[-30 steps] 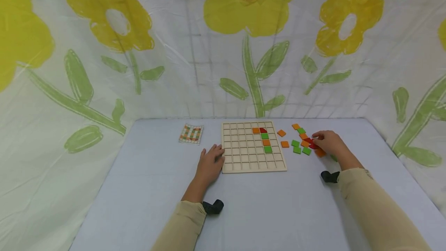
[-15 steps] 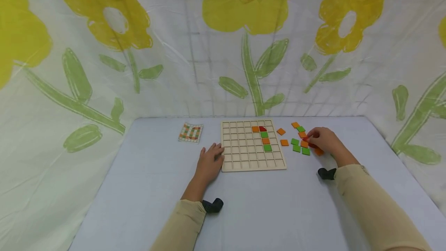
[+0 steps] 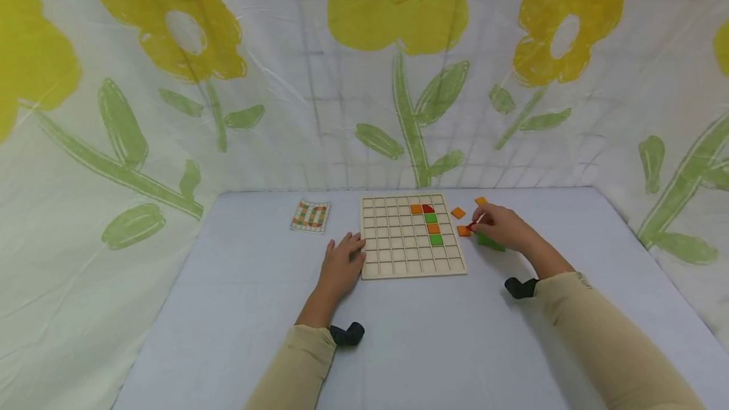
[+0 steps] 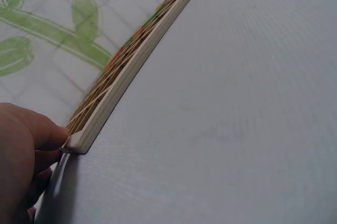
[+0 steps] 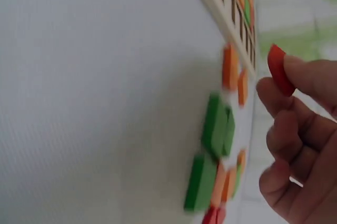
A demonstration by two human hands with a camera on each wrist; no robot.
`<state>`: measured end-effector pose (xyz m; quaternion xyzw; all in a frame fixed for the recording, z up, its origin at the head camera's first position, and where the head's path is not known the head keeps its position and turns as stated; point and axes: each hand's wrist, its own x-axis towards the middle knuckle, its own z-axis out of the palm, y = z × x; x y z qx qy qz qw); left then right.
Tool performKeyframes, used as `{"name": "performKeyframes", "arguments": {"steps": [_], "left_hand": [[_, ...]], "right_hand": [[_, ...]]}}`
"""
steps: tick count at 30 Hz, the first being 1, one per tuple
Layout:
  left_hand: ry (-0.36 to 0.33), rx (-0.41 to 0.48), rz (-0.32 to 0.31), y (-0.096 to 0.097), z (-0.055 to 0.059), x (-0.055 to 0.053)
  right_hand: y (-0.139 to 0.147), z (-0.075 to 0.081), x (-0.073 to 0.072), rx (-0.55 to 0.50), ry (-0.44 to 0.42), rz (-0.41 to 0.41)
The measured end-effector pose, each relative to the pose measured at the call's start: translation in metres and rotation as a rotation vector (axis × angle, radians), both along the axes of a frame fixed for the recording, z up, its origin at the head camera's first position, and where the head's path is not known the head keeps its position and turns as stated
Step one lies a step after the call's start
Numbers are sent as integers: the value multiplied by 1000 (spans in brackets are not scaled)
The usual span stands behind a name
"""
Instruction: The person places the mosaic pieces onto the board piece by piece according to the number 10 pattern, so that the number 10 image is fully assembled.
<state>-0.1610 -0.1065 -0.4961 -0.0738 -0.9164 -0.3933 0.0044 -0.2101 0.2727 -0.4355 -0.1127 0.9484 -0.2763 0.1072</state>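
While the right hand [image 3: 501, 226] hangs over the loose tiles, its thumb and index finger pinch a red piece [image 5: 280, 70] by one end, the other fingers curled loosely beneath. Over on the other side, the left hand [image 3: 343, 264] lies with relaxed, slightly spread fingers, the thumb touching the left edge of the wooden grid board [image 3: 393, 252]. That board sits flat between the two hands, and five pieces are in its squares: an orange tile [image 3: 417, 209] with a curved-edged red tile [image 3: 428, 208] directly to its right, then, running down from the red, green, orange and green.

Just off the board's right side, two orange tiles lie apart, one square [image 3: 464, 231] close to the pinched piece, one turned like a diamond [image 3: 458, 212]. Green tiles [image 5: 215, 124] sit below the right hand, more orange and red ones bunched near them, partly blurred in the right wrist view. Left of the board, a printed card [image 3: 310, 216] shows a coloured grid. It's all on a white-covered table [image 3: 245, 309], and behind it a pale curtain [image 3: 285, 81] carries big yellow flowers.
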Motion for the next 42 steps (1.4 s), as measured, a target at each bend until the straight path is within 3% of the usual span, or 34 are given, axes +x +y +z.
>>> {"name": "performKeyframes", "arguments": {"steps": [4,9,15,26,33,38,42], "left_hand": [[9,-7,-5,0,0,1],[4,-15,-8,1,2,0],[-5,-17,-6,1,4,0],[-3,-12,-3,1,4,0],[-13,-14,3,1,4,1],[-17,-2,5,1,4,1],[-14,-1,-2,1,5,1]], "right_hand": [[-25,-4,8,-57,-37,117],[-47,-10,14,-100,-43,164],[-60,-14,14,-92,-3,141],[-56,-18,13,-80,-53,100],[-62,-20,12,-9,-49,130],[-62,-17,13,-19,-43,148],[-53,-14,12,-33,-37,82]]}}
